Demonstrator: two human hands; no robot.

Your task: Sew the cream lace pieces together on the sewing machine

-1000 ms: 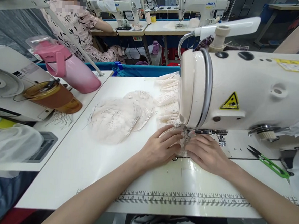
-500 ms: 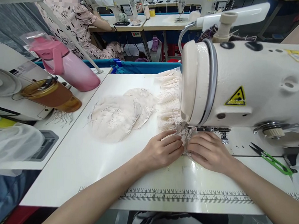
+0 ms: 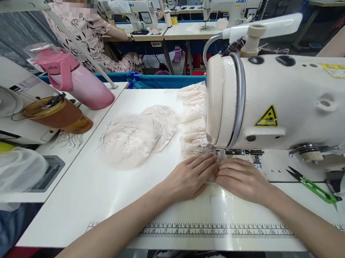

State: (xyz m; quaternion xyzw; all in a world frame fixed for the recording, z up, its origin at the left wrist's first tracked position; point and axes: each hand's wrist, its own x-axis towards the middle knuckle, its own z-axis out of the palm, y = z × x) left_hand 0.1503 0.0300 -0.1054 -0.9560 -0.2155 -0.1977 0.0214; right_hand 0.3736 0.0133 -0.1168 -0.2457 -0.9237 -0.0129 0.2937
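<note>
The white sewing table (image 3: 75, 193) extends beneath and to the left of the sewing machine head (image 3: 297, 101); a printed ruler scale (image 3: 189, 232) crosses the tabletop on the near side of the head. The gathered cream lace (image 3: 193, 122), the piece being worked, lies in ruffles against the left side of the head, its near end running under the head's left end and beneath the fingertips. Farther left of the head, two sheer cream fabric pieces (image 3: 131, 140) overlap flat on the tabletop, dark thread-like lines across them. The left hand (image 3: 190, 175) rests palm down just in front of the head's left end, fingers lightly bent over the lace; the right hand (image 3: 242, 180) lies beside it, below the head, fingers together and the fingertips of both meeting. Whether either hand pinches the lace or merely presses it cannot be told, the undersides being hidden. Green-handled thread snips (image 3: 315, 188) lie in front of and below the head, to the right of both hands. The step in hand appears to be guiding the lace beneath the head beside its small metal fitting (image 3: 241, 152); the next move seemingly calls for even, light pressure from both hands, the edge flat and aligned, the fingertips clear of the needle area.
</note>
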